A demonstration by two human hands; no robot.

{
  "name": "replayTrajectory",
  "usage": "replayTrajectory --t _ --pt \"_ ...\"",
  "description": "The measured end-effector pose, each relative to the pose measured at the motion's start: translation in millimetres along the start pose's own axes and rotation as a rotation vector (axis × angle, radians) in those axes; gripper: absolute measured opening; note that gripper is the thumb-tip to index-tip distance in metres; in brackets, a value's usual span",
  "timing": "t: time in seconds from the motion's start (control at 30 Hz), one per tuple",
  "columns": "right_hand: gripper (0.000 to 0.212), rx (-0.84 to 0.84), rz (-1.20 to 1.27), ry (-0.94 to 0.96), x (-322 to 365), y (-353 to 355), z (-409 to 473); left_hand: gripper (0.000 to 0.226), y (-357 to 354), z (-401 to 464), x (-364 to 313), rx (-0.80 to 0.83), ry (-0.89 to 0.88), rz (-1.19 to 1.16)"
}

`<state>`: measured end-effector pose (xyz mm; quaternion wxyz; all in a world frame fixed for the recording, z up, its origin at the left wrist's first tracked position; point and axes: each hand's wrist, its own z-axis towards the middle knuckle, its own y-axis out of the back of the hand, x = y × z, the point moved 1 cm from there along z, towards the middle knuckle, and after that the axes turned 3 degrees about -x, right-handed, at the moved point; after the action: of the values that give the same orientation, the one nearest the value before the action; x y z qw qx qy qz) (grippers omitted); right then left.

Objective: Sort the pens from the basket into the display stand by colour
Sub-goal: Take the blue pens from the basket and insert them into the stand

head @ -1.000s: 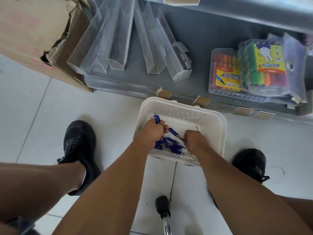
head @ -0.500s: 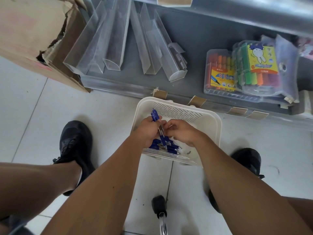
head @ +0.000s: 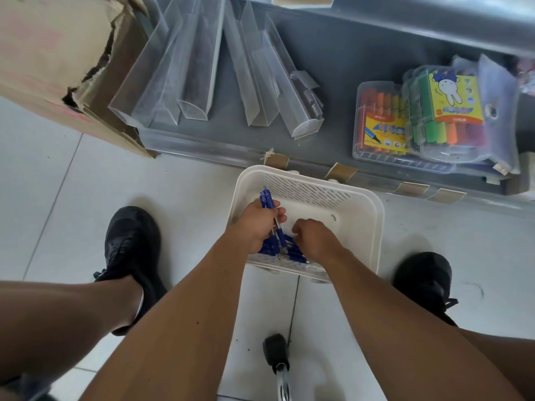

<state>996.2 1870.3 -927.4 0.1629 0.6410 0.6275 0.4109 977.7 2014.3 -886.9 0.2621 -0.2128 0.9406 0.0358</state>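
Floor: pale tiled floor (head: pixel 72 198) fills the lower part of the view; the person's legs and forearms reach across it.
Shelf: a grey bottom shelf (head: pixel 333 82) runs along the top, its front lip patched with tan tape.
Cardboard box: a torn cardboard box (head: pixel 52 62) stands at upper left, against the shelf's left end.
Acrylic holders: clear acrylic display holders (head: pixel 202 73) lie flat on the shelf, fanned in two loose groups.
Marker packs: clear packs of coloured markers (head: pixel 428 120) are stacked on the shelf's right side, one with a rabbit label.
Basket: a white slotted basket (head: pixel 356 204) sits on the floor just before the shelf lip, between two black shoes (head: pixel 130 244).
Left hand: the left hand (head: pixel 254 224) is inside the basket, fingers curled round a bunch of blue pens (head: pixel 265 198) whose tops stick up above the fist.
Right hand: the right hand (head: pixel 315 238) is just beside it, fingers curled down at the loose blue pens (head: pixel 292 250); whether it pinches one I cannot tell.
Loose pens: they lie in the basket's near corner, below and between both hands.
Stool leg: a metal leg with a black cap (head: pixel 276 350) stands near the bottom edge.
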Motion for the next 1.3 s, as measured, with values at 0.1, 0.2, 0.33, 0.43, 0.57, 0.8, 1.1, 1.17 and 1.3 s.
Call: replayTrajectory --t 0.1,0.2,0.33,0.43,0.57,0.8,1.1,1.17,1.3 --pt "0.019 0.029 -0.069 0.005 3 0 3 0.018 -1 -2 -1 0.019 -0.002 0.01" --pt "0.014 0.058 -0.113 0.006 4 -2 3 0.017 -1 -2 -2 0.021 0.003 0.003" --pt "0.013 0.081 -0.092 -0.013 2 -3 4 0.018 0 -2 -1 0.017 0.008 0.008" --pt "0.013 0.105 -0.047 -0.021 -1 -3 3 0.017 0 -2 0 0.024 0.009 0.018" --pt "0.016 0.119 0.084 -0.057 -4 2 1 0.017 1 -3 -3 0.011 0.014 0.01" --pt "0.011 0.208 0.524 -0.111 1 20 -5 0.011 -1 -10 -6 -0.013 0.019 -0.053" --pt "0.012 0.269 0.755 -0.176 0 24 -12 0.013 -6 -11 -7 -0.054 0.02 -0.041" --pt "0.013 0.285 0.792 -0.19 -3 25 -13 0.012 -6 -11 -8 -0.039 0.012 -0.05" --pt "0.011 0.296 0.852 -0.233 -8 26 -19 0.013 -3 -11 -6 -0.006 -0.001 -0.033"
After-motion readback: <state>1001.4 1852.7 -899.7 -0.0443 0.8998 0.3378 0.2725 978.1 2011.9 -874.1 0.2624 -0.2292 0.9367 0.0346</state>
